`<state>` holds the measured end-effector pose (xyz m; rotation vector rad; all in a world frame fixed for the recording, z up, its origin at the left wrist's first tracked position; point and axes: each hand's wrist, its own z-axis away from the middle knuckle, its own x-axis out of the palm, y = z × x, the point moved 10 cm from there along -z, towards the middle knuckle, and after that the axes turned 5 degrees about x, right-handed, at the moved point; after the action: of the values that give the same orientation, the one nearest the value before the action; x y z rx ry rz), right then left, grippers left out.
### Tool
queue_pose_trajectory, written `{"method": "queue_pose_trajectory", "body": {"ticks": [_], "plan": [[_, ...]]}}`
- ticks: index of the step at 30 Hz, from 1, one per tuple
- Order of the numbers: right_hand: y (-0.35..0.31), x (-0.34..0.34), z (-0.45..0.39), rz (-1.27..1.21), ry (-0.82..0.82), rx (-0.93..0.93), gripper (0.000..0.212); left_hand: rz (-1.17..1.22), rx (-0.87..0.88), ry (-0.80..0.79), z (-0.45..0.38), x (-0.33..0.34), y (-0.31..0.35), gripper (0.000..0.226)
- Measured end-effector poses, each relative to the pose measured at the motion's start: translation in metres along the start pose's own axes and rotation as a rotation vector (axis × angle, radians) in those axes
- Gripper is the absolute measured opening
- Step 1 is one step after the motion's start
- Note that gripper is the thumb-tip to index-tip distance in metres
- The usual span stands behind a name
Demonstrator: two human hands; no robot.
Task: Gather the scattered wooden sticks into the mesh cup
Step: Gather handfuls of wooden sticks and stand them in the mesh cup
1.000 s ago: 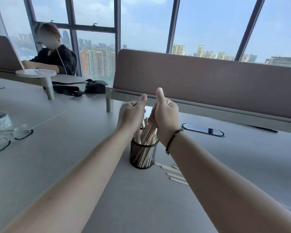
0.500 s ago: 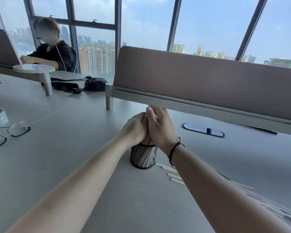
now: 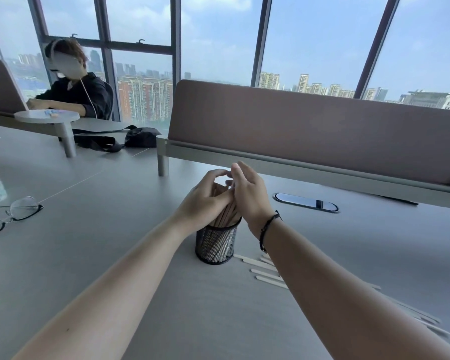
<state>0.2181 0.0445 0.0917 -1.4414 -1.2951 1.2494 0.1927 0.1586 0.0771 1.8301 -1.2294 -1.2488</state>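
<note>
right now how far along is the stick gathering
Done: a thick bundle of sticks already stands in the mesh cup. In hand: the left hand and right hand cup the bundle's tops. Left: loose sticks lie on the table right of the cup, more past the right forearm.

My left hand [image 3: 205,198] mid-frame, fingers curled | my right hand [image 3: 247,193] beside it, fingers loosely bent, fingertips touching | both forearms stretched forward

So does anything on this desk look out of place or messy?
Yes: loose wooden sticks lie flat on the table, right of the mesh cup, partly under the right forearm, while the others stand in the cup.
</note>
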Motion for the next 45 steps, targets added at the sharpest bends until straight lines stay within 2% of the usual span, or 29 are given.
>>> {"method": "queue_pose_trajectory", "body": {"ticks": [2, 6, 9, 11, 13, 15, 17, 20, 22, 24, 26, 28, 31, 33, 37, 45], "plan": [[-0.002, 0.002, 0.003, 0.064, -0.039, -0.022, 0.046, -0.011, 0.007, -0.025, 0.000, -0.003, 0.001, 0.067], [-0.008, 0.006, 0.014, 0.350, -0.090, -0.149, 0.060, -0.140, -0.004, -0.143, 0.006, 0.003, -0.002, 0.104], [-0.013, 0.013, 0.024, 0.404, -0.201, -0.190, 0.052, -0.242, -0.009, -0.155, 0.008, 0.008, -0.001, 0.118], [-0.015, 0.012, 0.027, 0.310, -0.254, -0.181, 0.043, -0.258, -0.014, -0.110, 0.006, 0.006, 0.000, 0.113], [-0.012, 0.000, 0.027, 0.109, -0.247, -0.147, 0.024, -0.281, -0.021, -0.061, 0.002, 0.004, 0.000, 0.103], [-0.002, -0.019, 0.025, -0.043, -0.195, -0.091, 0.036, -0.316, -0.041, -0.035, 0.000, 0.003, -0.003, 0.096], [0.010, -0.040, 0.026, -0.053, -0.144, -0.055, 0.045, -0.344, -0.066, -0.020, 0.001, 0.003, -0.007, 0.087], [0.035, -0.081, 0.034, 0.164, -0.067, -0.054, 0.030, -0.455, -0.008, 0.045, 0.007, 0.001, 0.008, 0.080], [0.058, -0.109, 0.040, 0.375, -0.031, -0.019, 0.025, -0.622, 0.199, 0.147, 0.014, 0.004, 0.044, 0.075], [0.080, -0.138, 0.048, 0.626, -0.018, 0.028, 0.029, -0.706, 0.460, 0.197, 0.031, 0.024, 0.086, 0.065], [0.097, -0.166, 0.061, 0.815, -0.012, 0.082, 0.035, -0.713, 0.645, 0.108, 0.049, 0.058, 0.110, 0.055], [0.108, -0.194, 0.076, 0.923, 0.006, 0.107, 0.044, -0.711, 0.672, -0.141, 0.061, 0.106, 0.106, 0.059], [0.111, -0.228, 0.103, 1.050, 0.031, 0.099, 0.061, -0.825, 0.424, -0.564, 0.074, 0.167, 0.056, 0.094], [0.110, -0.245, 0.120, 1.115, 0.027, 0.104, 0.066, -0.895, 0.234, -0.731, 0.082, 0.185, 0.016, 0.116], [0.115, -0.271, 0.147, 1.145, 0.007, 0.144, 0.079, -0.850, 0.156, -0.716, 0.078, 0.196, -0.011, 0.130], [0.121, -0.251, 0.152, 1.088, -0.137, 0.127, 0.098, -0.720, 0.158, -0.675, 0.077, 0.234, 0.011, 0.130]]}}
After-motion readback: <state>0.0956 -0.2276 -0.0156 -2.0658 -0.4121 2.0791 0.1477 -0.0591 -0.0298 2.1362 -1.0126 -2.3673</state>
